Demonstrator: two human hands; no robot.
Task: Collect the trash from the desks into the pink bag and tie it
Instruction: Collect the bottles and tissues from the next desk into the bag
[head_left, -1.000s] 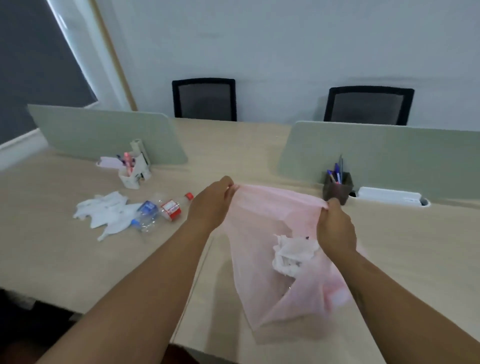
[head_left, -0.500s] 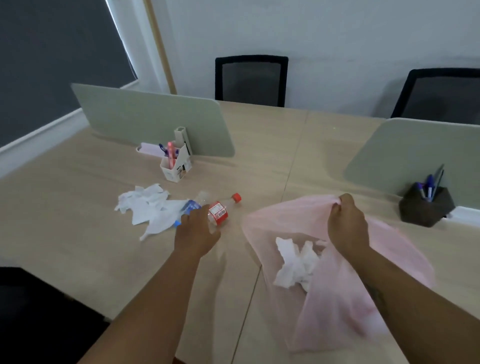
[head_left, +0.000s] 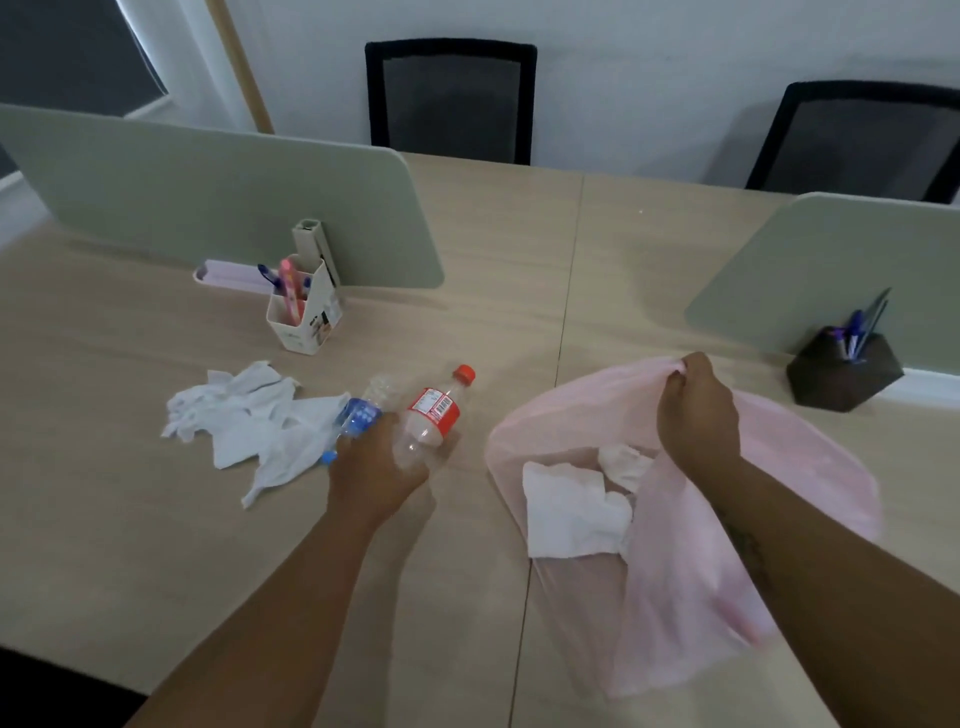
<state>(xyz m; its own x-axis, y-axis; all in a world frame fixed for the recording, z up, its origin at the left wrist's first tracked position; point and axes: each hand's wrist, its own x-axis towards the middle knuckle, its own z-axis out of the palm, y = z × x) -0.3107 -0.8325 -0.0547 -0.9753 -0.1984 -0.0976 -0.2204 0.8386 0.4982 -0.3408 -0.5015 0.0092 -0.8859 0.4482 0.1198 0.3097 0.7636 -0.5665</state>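
A thin pink bag lies open on the desk at the right, with crumpled white paper inside it. My right hand pinches the bag's far rim and holds it up. My left hand is closed around the base of a clear bottle with a red label and red cap. A crushed bottle with a blue label lies right beside it, under my fingers. Crumpled white tissues are spread on the desk to the left of the bottles.
A white pen holder stands behind the tissues, against a green divider. A dark pen holder sits at the right, by a second divider. Two black chairs stand beyond the desk.
My left hand let go of the bag, reached left to the bottles and closed on the red-labelled one. The bag sank onto the desk, held only by my right hand.
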